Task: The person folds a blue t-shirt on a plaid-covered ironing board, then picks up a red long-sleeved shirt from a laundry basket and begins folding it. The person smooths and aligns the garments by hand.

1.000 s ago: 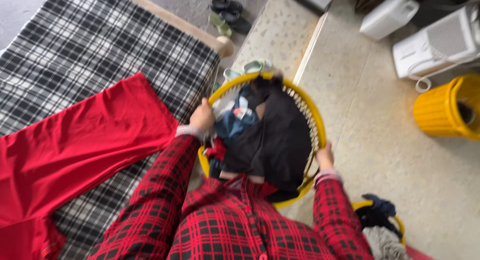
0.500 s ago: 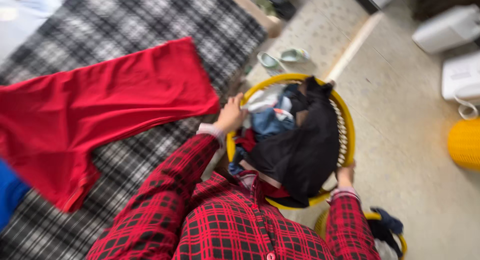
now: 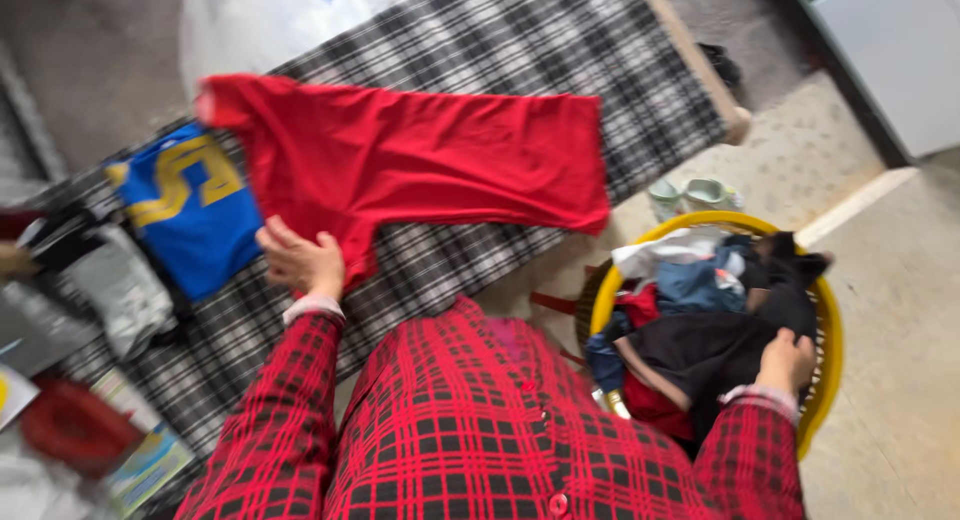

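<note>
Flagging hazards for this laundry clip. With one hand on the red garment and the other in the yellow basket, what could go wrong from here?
1. The left hand presses only the lower edge of the red garment; a tug could bunch it over the blue shirt beside it.
2. The right hand rests on dark clothes heaped above the yellow basket rim; lifting one piece might drag others out.
3. The frame is motion-blurred, so grip details stay uncertain.

blurred bottom-left clutter (image 3: 80, 430), basket (image 3: 828, 360) contents half-hidden
</note>
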